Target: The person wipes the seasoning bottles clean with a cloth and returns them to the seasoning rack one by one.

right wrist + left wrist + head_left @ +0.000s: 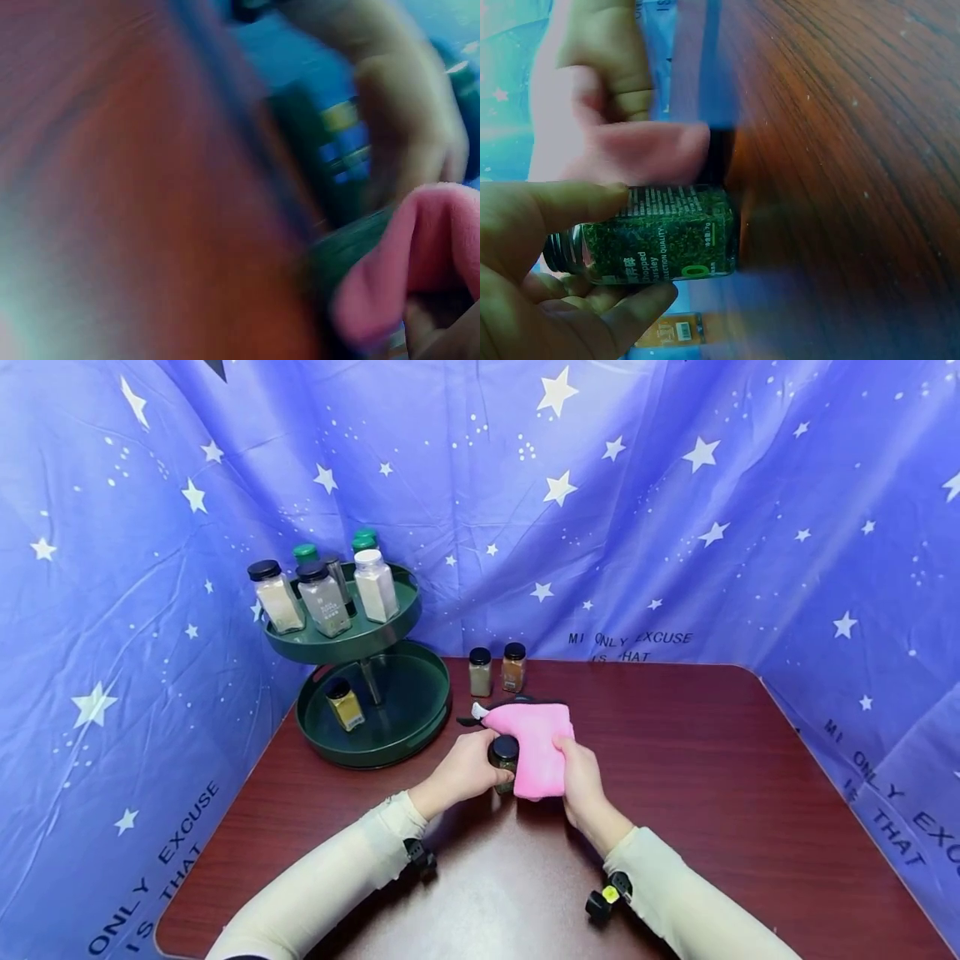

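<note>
My left hand grips a jar of chopped parsley, its black lid up in the head view, over the middle of the table. Green flakes and a printed label show through the glass in the left wrist view. My right hand holds a folded pink cloth by its right side, thumb on top. The cloth lies right against the jar's right side and partly covers it. In the right wrist view the cloth bends over the fingers, close to the jar's blurred green side.
A two-tier dark green turntable rack stands at the left. Several seasoning jars fill its upper tier; one yellow jar sits below. Two black-lidded jars, one greyish and one orange, stand behind the cloth. Starry blue curtain surrounds the table.
</note>
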Available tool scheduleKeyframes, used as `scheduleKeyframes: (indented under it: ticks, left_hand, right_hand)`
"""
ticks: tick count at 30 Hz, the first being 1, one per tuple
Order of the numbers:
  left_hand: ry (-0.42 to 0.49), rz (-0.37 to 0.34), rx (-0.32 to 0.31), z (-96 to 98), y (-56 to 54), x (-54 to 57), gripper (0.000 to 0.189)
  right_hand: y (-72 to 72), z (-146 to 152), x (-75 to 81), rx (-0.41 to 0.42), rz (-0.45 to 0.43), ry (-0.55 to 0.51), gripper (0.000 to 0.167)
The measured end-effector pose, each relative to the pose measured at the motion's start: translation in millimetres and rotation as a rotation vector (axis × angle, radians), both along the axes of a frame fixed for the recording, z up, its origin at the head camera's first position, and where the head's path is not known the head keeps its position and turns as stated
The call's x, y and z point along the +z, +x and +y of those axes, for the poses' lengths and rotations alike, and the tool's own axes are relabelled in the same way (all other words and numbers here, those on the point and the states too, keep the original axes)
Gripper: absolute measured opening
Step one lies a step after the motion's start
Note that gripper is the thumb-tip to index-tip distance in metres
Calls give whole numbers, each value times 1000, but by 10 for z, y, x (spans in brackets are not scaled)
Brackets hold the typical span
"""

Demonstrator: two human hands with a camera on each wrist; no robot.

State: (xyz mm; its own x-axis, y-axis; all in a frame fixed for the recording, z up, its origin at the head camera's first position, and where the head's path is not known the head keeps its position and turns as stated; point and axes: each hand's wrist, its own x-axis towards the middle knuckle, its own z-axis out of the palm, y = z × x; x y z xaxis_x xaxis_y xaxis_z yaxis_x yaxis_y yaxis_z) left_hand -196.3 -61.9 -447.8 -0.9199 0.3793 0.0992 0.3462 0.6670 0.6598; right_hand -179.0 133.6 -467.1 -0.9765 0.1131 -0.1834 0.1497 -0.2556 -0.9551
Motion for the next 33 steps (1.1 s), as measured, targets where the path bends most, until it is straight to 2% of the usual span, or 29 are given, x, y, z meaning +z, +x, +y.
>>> scheduleKeyframes:
  ticks: [3,5,7,10,13,15,18,22,24,27,33]
  left_hand:
    - [-17,5,12,-3,-16,17,44]
    - [-30,10,18,-3,-20,19,43]
    - [-30,20,15,-1,-21,5,41]
    - [-19,24,14,3,-10,-20,38]
    - [-3,28,13,0,-1,-30,36]
    - [0,39,11,-6,-2,-26,36]
    - [-3,55,3,-9,-16,-29,36]
    - [-35,53,18,-1,-32,-36,39]
    - [-54,49,30,4,-31,-38,41]
    - [-68,49,36,12,-20,-38,42]
    - [-54,41,30,27,8,-25,39]
  right_hand:
    - [-17,-6,-123,9,-20,80,24]
    - [-30,-3,-87,20,-10,127,25]
    - [-26,-7,46,19,20,128,24]
    - [-10,-13,297,24,49,69,21]
    - [-4,-39,412,16,83,0,19]
    - [-3,-67,380,1,108,-4,20]
    - [2,-109,220,-32,107,17,22]
    - [-14,-90,-36,-15,19,91,25]
    - [-24,-66,-105,15,-18,113,25]
    - [-24,-47,-65,32,-21,107,22]
    - [1,-23,255,3,45,-49,19]
